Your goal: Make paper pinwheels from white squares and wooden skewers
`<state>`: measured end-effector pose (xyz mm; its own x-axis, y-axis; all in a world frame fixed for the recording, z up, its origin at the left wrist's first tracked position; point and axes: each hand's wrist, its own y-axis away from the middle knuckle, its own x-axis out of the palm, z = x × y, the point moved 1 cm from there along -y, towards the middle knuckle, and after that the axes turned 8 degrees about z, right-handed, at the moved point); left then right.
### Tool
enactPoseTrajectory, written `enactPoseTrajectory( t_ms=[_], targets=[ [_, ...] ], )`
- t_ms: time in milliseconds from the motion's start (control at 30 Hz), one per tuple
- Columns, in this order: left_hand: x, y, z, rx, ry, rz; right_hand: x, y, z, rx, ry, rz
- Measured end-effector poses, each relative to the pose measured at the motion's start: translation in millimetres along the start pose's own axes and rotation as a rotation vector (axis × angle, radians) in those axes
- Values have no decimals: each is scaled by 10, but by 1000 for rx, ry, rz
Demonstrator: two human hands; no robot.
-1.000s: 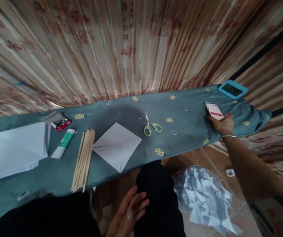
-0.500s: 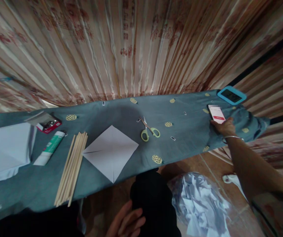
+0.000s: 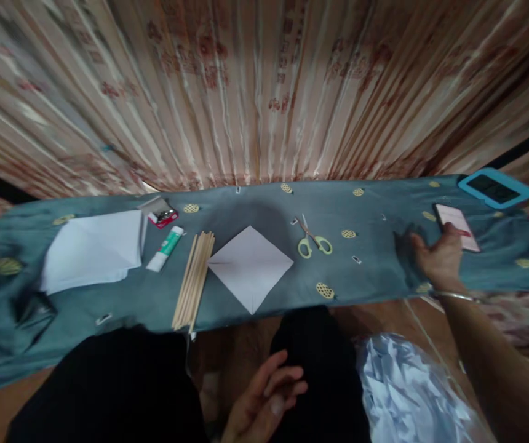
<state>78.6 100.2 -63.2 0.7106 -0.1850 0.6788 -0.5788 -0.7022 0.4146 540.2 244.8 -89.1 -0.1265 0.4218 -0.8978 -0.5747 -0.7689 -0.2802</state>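
My right hand (image 3: 440,255) reaches over the right part of the cloth-covered table, thumb spread out and a fingertip over the lower screen of a phone (image 3: 458,226). The phone lies flat with its screen lit. My left hand (image 3: 269,394) hangs above my lap with nothing in it, fingers slightly bent and apart. In front of me lies a white paper square (image 3: 250,267) with crease lines and a slit at its left corner. Scissors (image 3: 314,240) with pale green handles rest part-open to its right. A bundle of thin wooden sticks (image 3: 194,283) is at its left.
Further left are a glue stick (image 3: 165,249), a small red box (image 3: 163,215) of metal pieces and a stack of white paper (image 3: 93,249). A blue-framed digital clock (image 3: 495,187) stands far right. On the floor sits a clear bag of paper scraps (image 3: 412,387). A curtain (image 3: 255,92) hangs behind.
The view has turned to the left, so the table things appear further right. My right thumb has spread away from the phone, and a fingertip is now over its screen.
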Motion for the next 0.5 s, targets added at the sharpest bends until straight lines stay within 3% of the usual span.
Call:
enactPoseTrajectory(
  t_ms=[167,300,400,500],
  targets=[
    [98,80,-6,119,-36,33,72,795,1143,-298,-263,112],
    [115,227,-97,194,-45,45,149,1359,2037,-624,-382,324],
    [132,387,-273,224,-81,53,181,1548,2544,-867,-323,496],
    [128,524,-497,278,-169,30,173,1536,2874,-861,-257,579]
  ],
)
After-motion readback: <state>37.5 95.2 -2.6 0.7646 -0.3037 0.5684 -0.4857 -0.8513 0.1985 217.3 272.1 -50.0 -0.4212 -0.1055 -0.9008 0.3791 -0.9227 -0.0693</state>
